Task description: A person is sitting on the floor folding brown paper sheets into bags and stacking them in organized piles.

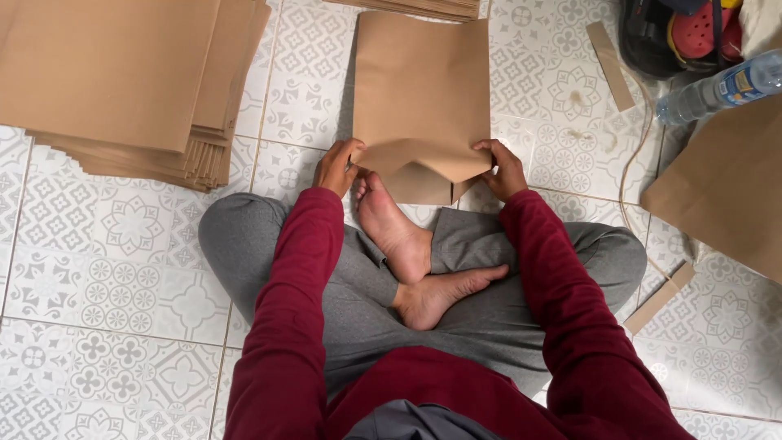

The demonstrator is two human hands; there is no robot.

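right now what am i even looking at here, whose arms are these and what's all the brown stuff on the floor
This is one picture from a camera worn on a person's head, looking down at their own lap. The person sits cross-legged and barefoot on a patterned tile floor, in grey trousers and dark red sleeves. The left hand and right hand each keep a grip on a side of one brown paper sheet, whose near edge is folded up. A stack of brown sheets lies to the left, another brown sheet to the right. A plastic water bottle and loose brown strips lie at the upper right.
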